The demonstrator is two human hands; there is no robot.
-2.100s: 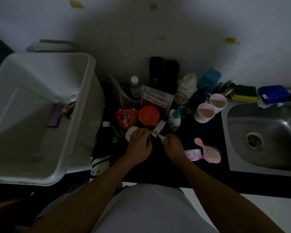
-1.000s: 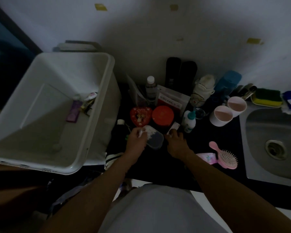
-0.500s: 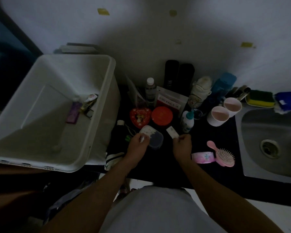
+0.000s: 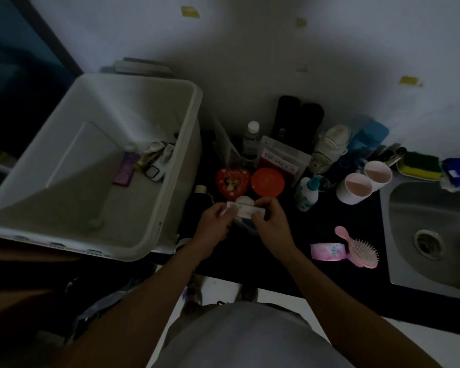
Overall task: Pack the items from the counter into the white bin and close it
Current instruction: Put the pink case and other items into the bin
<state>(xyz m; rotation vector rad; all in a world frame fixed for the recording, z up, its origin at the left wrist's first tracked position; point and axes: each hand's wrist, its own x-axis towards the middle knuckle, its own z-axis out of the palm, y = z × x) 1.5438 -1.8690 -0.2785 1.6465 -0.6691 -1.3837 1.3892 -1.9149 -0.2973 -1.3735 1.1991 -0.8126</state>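
The white bin stands open at the left of the black counter, with a purple packet, a small tube and a few other small items on its floor. My left hand and my right hand meet over the counter's front middle. Both pinch a small white box, held level between them, one hand at each end. Under the box lies a clear lidded container, mostly hidden. A red heart tin and an orange round lid lie just behind.
A white lotion bottle, two white cups, a pink hairbrush, a pink packet, bottles, black cases and a blue bottle crowd the counter. The steel sink is at the right, with sponges behind it.
My hands have come together. The small white box, held before in my right hand alone, is now gripped by both. My left hand has let go of the clear container.
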